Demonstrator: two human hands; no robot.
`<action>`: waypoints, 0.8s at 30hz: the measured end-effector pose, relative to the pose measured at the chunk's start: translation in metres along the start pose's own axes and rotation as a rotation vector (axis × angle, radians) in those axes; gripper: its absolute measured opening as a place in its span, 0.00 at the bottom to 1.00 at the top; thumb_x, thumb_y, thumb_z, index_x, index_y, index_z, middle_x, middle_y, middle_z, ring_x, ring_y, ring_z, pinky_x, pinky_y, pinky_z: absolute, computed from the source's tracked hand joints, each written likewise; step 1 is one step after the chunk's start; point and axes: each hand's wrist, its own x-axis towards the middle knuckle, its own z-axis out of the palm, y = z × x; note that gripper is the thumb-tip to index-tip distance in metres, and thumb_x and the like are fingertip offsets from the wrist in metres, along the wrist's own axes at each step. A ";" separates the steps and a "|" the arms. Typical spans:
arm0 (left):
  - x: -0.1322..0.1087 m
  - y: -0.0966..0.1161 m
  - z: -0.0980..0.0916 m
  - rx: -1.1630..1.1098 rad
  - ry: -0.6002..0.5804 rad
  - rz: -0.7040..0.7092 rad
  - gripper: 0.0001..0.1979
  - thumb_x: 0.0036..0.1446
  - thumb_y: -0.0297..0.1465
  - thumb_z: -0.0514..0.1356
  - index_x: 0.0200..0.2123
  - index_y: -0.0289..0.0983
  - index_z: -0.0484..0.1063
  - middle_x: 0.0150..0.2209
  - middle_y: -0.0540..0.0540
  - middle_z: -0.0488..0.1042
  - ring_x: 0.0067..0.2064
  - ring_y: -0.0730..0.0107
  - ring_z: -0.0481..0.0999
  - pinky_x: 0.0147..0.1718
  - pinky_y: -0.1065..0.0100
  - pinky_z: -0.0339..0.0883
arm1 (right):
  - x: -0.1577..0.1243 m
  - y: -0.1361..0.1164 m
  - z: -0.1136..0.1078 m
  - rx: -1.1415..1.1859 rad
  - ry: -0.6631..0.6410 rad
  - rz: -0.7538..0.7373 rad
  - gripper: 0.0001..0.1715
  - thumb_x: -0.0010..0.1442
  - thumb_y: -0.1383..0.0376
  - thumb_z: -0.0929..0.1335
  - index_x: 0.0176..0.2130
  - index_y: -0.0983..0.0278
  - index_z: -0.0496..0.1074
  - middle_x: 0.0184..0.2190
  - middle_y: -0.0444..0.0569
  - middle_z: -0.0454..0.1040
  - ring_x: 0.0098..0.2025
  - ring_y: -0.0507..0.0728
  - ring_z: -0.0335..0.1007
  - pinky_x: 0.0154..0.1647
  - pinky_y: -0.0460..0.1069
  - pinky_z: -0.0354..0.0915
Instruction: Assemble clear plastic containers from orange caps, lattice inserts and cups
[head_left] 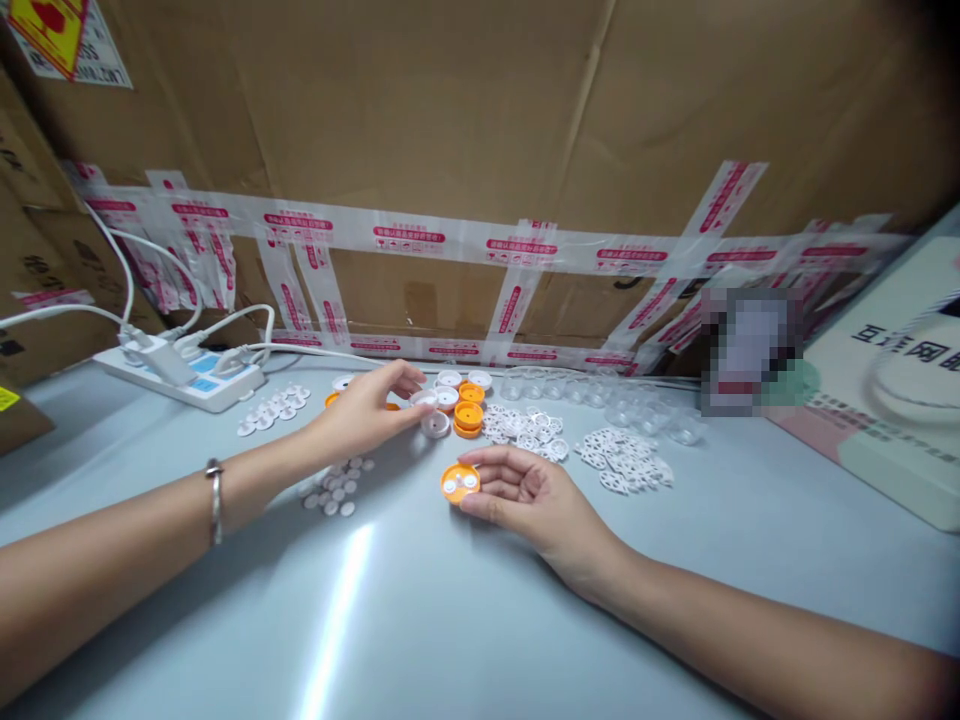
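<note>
My right hand (536, 505) grips a shallow orange round case (452, 470) by its right side, just above the table. White pieces with two round ends lie inside this case. My left hand (367, 405) reaches to a group of round cases, thumb and fingers closed about the edge of a white round case (423, 398). Right beside it are more white cases (436, 425) and stacked orange cases (469, 415). Small white discs (337, 490) lie below my left wrist. Part of the group behind my left hand is hidden.
White perforated plates (626, 460) lie in piles to the right. Clear round covers (645, 410) line the back. A power strip (180, 375) with cables and white knobbed pieces (274, 408) are at left. A large taped carton (420, 130) walls off the back; a printed box (885, 400) stands right.
</note>
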 end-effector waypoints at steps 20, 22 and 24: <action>-0.028 0.010 0.006 -0.545 -0.361 -0.229 0.15 0.51 0.42 0.60 0.39 0.40 0.73 0.31 0.48 0.76 0.34 0.66 0.74 0.35 0.65 0.68 | 0.000 0.003 -0.001 0.016 0.058 -0.108 0.19 0.39 0.65 0.76 0.34 0.63 0.72 0.30 0.44 0.78 0.35 0.53 0.75 0.44 0.50 0.70; -0.028 0.009 0.006 -0.625 -0.374 -0.245 0.16 0.52 0.41 0.60 0.43 0.41 0.71 0.31 0.49 0.76 0.33 0.68 0.75 0.35 0.66 0.68 | 0.000 0.002 -0.001 0.008 0.059 -0.121 0.19 0.39 0.65 0.76 0.34 0.63 0.72 0.30 0.45 0.78 0.35 0.53 0.75 0.44 0.51 0.71; -0.027 0.007 0.006 -0.692 -0.377 -0.256 0.15 0.53 0.40 0.60 0.43 0.42 0.71 0.32 0.49 0.76 0.33 0.69 0.76 0.36 0.66 0.68 | -0.001 0.002 -0.001 0.003 0.060 -0.131 0.18 0.39 0.65 0.76 0.33 0.63 0.72 0.31 0.45 0.78 0.36 0.54 0.75 0.44 0.51 0.71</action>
